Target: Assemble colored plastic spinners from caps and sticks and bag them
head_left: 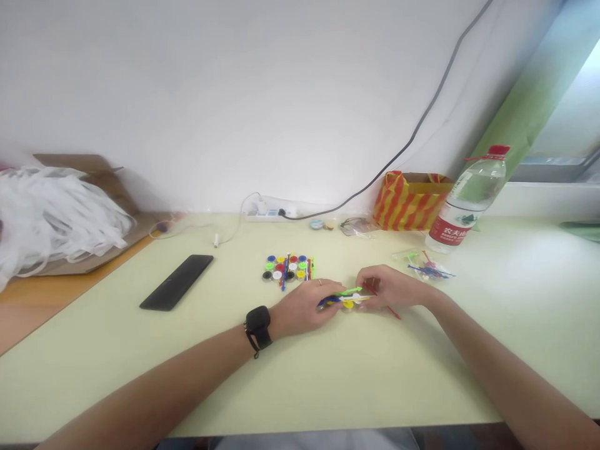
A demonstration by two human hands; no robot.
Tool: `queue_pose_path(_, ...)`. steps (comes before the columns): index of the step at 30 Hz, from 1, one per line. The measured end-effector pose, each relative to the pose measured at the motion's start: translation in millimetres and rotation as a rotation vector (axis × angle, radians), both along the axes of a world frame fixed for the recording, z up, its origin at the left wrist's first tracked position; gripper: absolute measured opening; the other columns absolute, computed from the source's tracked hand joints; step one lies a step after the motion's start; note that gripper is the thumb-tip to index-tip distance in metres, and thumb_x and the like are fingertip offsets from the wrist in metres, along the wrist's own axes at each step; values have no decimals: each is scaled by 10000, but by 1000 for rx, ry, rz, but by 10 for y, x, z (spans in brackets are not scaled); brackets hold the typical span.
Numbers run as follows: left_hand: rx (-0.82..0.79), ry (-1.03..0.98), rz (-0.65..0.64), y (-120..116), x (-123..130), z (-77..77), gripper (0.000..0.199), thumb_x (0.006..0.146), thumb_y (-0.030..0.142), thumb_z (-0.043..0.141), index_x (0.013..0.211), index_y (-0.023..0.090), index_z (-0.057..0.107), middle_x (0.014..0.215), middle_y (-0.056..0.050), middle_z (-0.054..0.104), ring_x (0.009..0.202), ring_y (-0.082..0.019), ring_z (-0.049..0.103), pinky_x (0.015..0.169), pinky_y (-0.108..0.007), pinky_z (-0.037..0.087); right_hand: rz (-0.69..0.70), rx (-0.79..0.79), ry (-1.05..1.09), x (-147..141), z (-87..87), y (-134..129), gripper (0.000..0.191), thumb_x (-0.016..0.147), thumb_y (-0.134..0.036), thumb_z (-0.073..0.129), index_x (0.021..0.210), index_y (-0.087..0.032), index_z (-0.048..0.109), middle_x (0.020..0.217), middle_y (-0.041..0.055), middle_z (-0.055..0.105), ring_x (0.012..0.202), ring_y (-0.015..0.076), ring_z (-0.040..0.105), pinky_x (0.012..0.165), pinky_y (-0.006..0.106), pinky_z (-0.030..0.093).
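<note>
My left hand (307, 307), with a dark watch at its wrist, curls over a small group of coloured round pieces and plastic arrow sticks. A green arrow stick (349, 291) and a white stick (351, 299) reach out past its fingers, above a yellow round piece (347, 305). From the right, my right hand (394, 286) pinches a red arrow stick (394, 313) that slants down behind its fingers. Farther back lies another group of round pieces (293, 267), in rows, with a blue arrow stick (285, 272) across them.
A clear bag (429, 269) of arrow sticks lies to the right. Behind it stand a water bottle (462, 209) and a striped bag (407, 203). On the left are a black phone-like slab (177, 282) and a box of white strips (65, 219). A power strip (269, 212) sits by the wall.
</note>
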State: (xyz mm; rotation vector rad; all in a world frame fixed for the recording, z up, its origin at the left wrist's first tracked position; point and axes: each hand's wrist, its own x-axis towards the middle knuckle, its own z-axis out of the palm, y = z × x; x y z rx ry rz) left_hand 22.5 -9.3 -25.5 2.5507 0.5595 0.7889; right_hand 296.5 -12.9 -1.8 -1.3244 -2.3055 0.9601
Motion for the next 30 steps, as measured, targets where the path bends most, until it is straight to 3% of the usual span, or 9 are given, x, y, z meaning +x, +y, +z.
queue_pose_path(5, 5, 34, -5, 8, -8, -7, 336, 978, 270, 611, 1312, 247, 639, 1263, -91, 716, 1175, -259, 651, 1008, -400, 530, -5, -4, -26, 54, 75, -18, 384, 725, -499, 817, 983, -239, 703, 819, 3, 672, 735, 188, 615, 651, 295, 489)
queue_pose_path(8, -6, 45, -11, 8, -12, -5, 337, 986, 301, 615, 1318, 257, 643, 1299, -83, 707, 1184, -258, 651, 1022, -404, 525, -7, -91, -72, 135, 145, -54, 454, 686, -412, 849, 1075, -260, 672, 777, -11, 675, 692, 190, 626, 610, 288, 484)
queue_pose_path(12, -19, 30, -21, 18, -13, -19, 311, 1005, 318, 592, 1301, 263, 671, 1302, -80, 710, 1204, -249, 656, 1039, -404, 526, -24, -184, -118, 256, 202, -73, 239, 727, -309, 772, 932, -244, 668, 707, -13, 655, 637, 181, 608, 547, 273, 445)
queue_pose_path(15, -15, 18, -26, 26, -14, -33, 282, 1020, 293, 561, 1257, 263, 711, 1309, -84, 712, 1221, -240, 659, 1051, -397, 526, -47, -113, -129, 319, 186, -35, 173, 747, -324, 740, 893, -239, 700, 742, 4, 663, 673, 188, 603, 571, 282, 452)
queue_pose_path(20, 3, 29, -35, 32, -17, -28, 284, 1022, 266, 557, 1239, 287, 739, 1328, -67, 710, 1237, -236, 660, 1047, -395, 532, -36, -46, -75, 382, 143, 28, 217, 761, -383, 743, 919, -235, 735, 812, 30, 686, 722, 202, 614, 633, 305, 496)
queue_pose_path(26, 8, 43, -36, 29, -20, -17, 289, 1024, 264, 548, 1241, 277, 738, 1329, -70, 709, 1244, -232, 656, 1054, -384, 526, -213, 94, -107, 348, 68, 91, 193, 780, -302, 703, 962, -238, 716, 902, 46, 731, 787, 226, 664, 696, 344, 538)
queue_pose_path(30, -5, 33, -23, 18, -20, -9, 305, 998, 304, 602, 1281, 267, 709, 1316, -86, 712, 1218, -241, 666, 1050, -387, 530, -105, 112, -24, 241, 42, 78, 276, 780, -198, 648, 1043, -242, 717, 1039, 59, 750, 908, 240, 697, 831, 383, 575)
